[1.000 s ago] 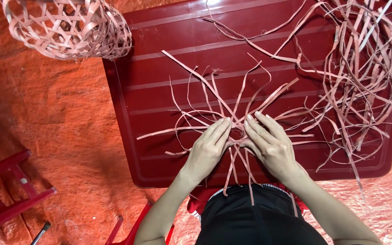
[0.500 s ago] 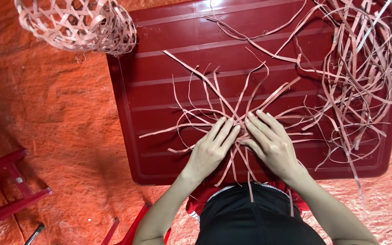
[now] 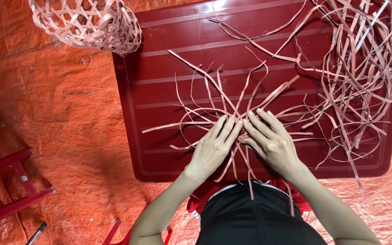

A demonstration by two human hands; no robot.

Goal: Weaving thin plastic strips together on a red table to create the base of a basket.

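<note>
I'm pressing my left hand (image 3: 214, 147) and right hand (image 3: 271, 143) flat, fingers extended, gripping nothing, pinning the crossed strips (image 3: 234, 115) at mid-bench (image 3: 159, 68) so the weave isn't springing apart; spare strips (image 3: 364, 68) lying at right

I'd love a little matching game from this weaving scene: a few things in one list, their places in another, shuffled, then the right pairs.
Things:
1. woven basket
2. loose pile of strips
3. crossed strips
4. red stool

Places:
A. on the orange floor sheet, lower left
B. fanned out under both hands at the near middle of the red table
C. at the table's far left corner
D. heaped on the table's right side

Pairs: 1-C, 2-D, 3-B, 4-A. The left hand and right hand press flat, side by side, where the strips cross on the red table.
</note>
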